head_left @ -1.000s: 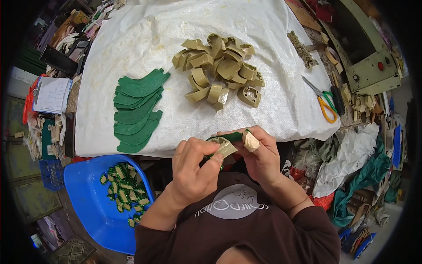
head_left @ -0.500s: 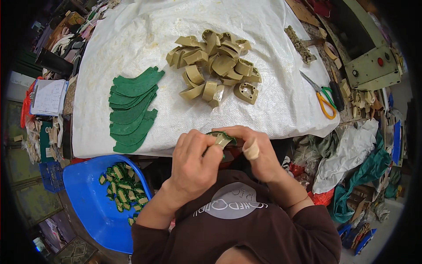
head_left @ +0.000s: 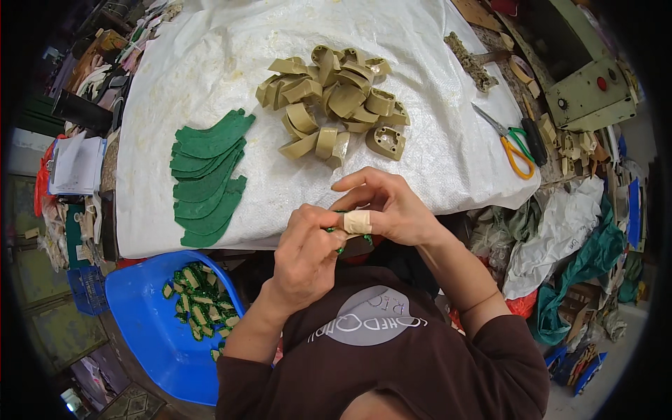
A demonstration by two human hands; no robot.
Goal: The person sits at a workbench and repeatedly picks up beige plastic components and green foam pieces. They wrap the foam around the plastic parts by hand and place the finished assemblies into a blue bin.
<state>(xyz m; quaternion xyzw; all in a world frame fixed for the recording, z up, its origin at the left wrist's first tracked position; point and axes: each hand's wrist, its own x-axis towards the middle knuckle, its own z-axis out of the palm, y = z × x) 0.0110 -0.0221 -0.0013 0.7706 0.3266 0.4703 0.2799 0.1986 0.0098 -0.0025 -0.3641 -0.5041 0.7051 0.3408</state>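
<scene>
Because the head view looks down over the brown shirt (head_left: pixel 427 364), both hands show near its middle, just off the near edge of the white sheet (head_left: pixel 434 91). The left hand (head_left: pixel 306 255) is narrow, its thumb and curled fingers pinched on a small green-edged piece (head_left: pixel 341 248), seemingly to steady it. The right hand (head_left: pixel 399 210) lays its thumb, wrapped in pale tape (head_left: pixel 358 222), across that piece, the tape perhaps guarding the skin; its forefinger arches out with a gap beneath, and I cannot tell whether its other fingers grip anything. Both hands hide most of the piece between them.

Beyond them, tan parts (head_left: pixel 346 101) lie in a loose heap, placed, it seems, for easy reach. On the left, green strips (head_left: pixel 203 190) overlap like a fan, likely so each can be picked up by its own edge. Beside the left forearm stands a blue tub (head_left: pixel 133 315) with small green-edged bits (head_left: pixel 199 301) in it, a spot that looks handy for the left hand. Scissors (head_left: pixel 505 134) lie at the sheet's right side next to a black-handled tool (head_left: pixel 534 140), apart from the heap, probably to keep them out of the way
</scene>
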